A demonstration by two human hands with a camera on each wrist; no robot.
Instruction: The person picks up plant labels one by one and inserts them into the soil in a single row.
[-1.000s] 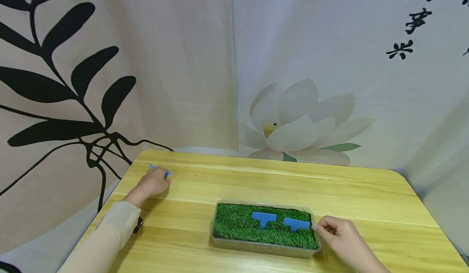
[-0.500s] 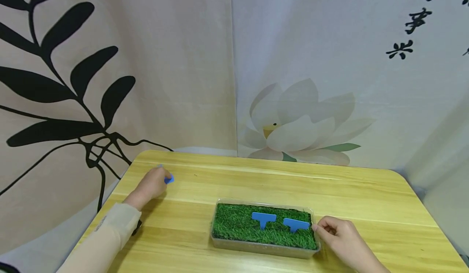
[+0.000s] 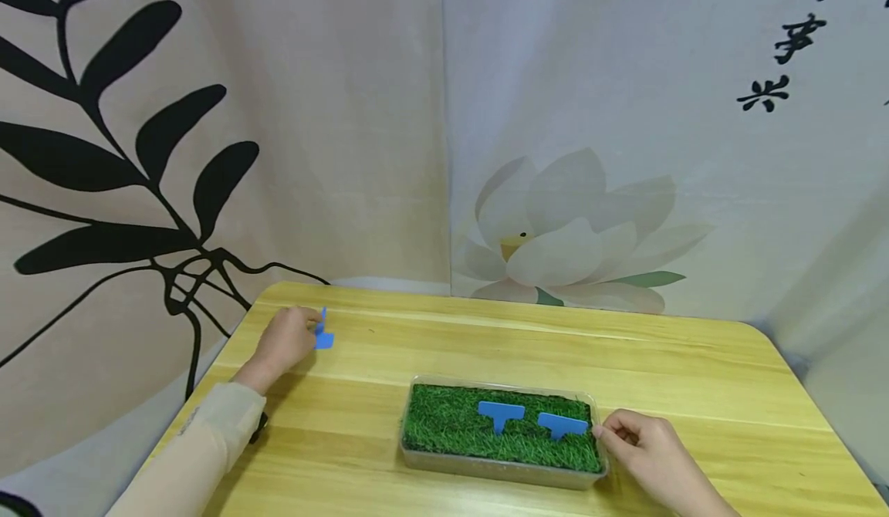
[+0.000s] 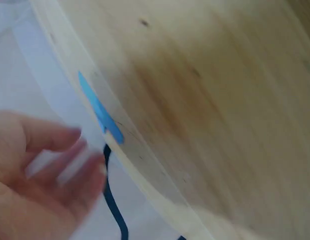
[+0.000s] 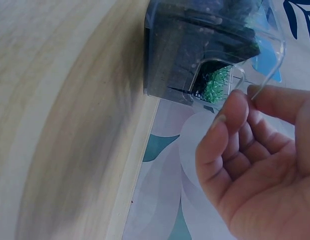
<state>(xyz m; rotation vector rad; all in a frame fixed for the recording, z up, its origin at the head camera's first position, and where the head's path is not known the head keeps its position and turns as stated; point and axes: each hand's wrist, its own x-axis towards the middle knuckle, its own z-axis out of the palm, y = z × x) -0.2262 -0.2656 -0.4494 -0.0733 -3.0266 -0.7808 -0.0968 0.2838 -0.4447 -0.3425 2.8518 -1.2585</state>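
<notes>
At the table's far left, my left hand (image 3: 281, 347) is beside a blue T-shaped plant label (image 3: 324, 339). In the left wrist view its blurred fingers are parted and the blue label lies beyond their tips, apart from them. My right hand (image 3: 649, 451) pinches the right rim of a clear plastic box (image 3: 500, 467) between thumb and forefinger. Green artificial grass (image 3: 451, 424) fills that box. Two blue T-shaped labels stand in the grass, one near the middle (image 3: 500, 413) and one farther right (image 3: 562, 426).
The light wooden table (image 3: 694, 378) has rounded far corners. Behind it hangs a pale curtain (image 3: 347, 116) printed with black leaves, a lotus flower and characters. The blue label by my left hand lies close to the table's far left edge.
The blue label at the left has turned and shifted slightly right, and more of it shows beside my left fingers. My right hand and the box have stayed in place.
</notes>
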